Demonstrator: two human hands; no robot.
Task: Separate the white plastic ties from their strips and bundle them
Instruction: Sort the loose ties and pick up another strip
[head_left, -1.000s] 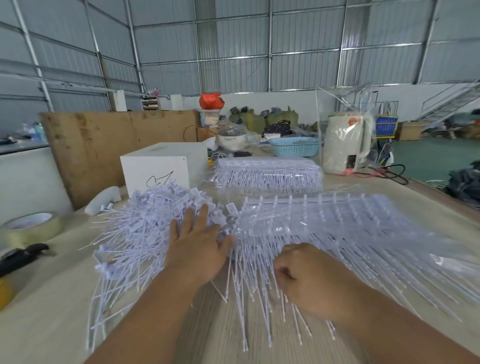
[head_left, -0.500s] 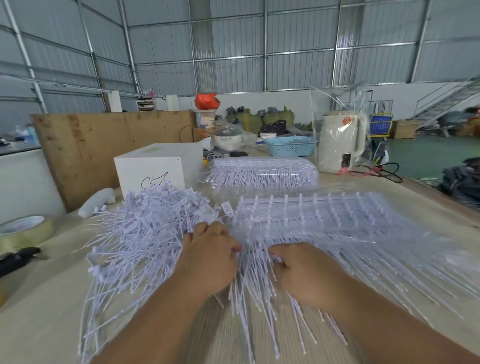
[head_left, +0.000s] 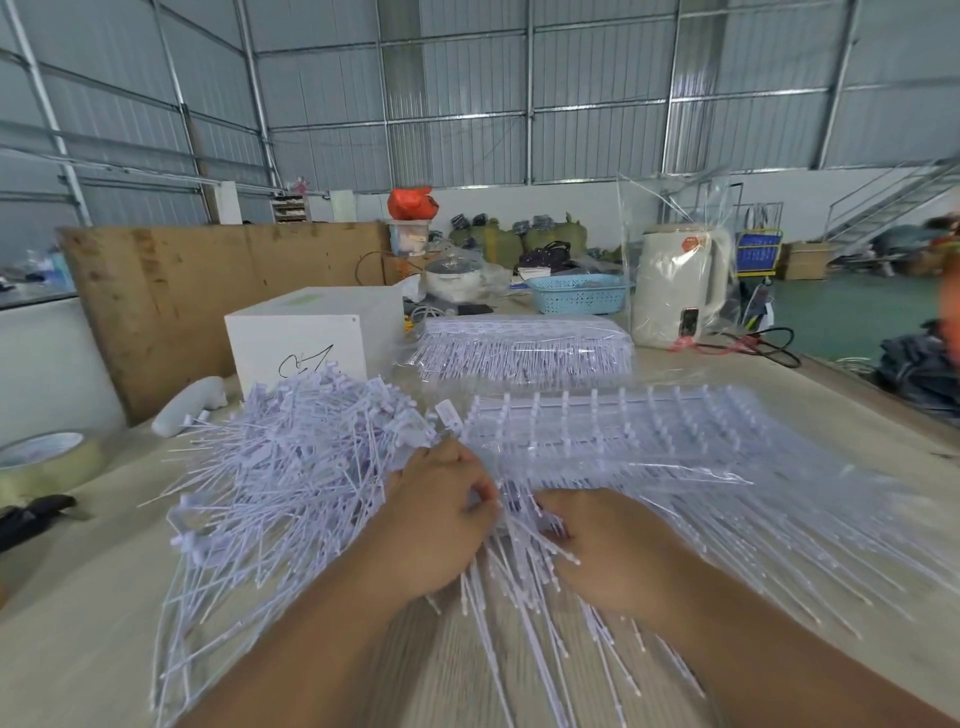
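The white plastic ties (head_left: 524, 551) lie pinched between both hands, their thin tails fanning toward the person. The left hand (head_left: 441, 519) curls its fingers over a clump of them, and the right hand (head_left: 597, 540), just beside it, has its fingers tucked into the same clump; both look closed on ties, though the fingertips are hidden. Beyond and to the right of the right hand spread the strips (head_left: 649, 431), rows of ties joined to their runners under clear film. To the left of the left hand sits the loose pile (head_left: 291, 467) of separated ties, touching its knuckles.

The ties look very light, springy and slick, so single ones would slip and scatter; a firm grip near the thicker heads, close to the runner, seems the surest place to snap them off, and a bundle is best gathered around its middle.

Farther beyond the hands rest a wrapped pack of strips (head_left: 524, 353) and a white box (head_left: 306, 338); far off to the left lies a tape roll (head_left: 47, 462).
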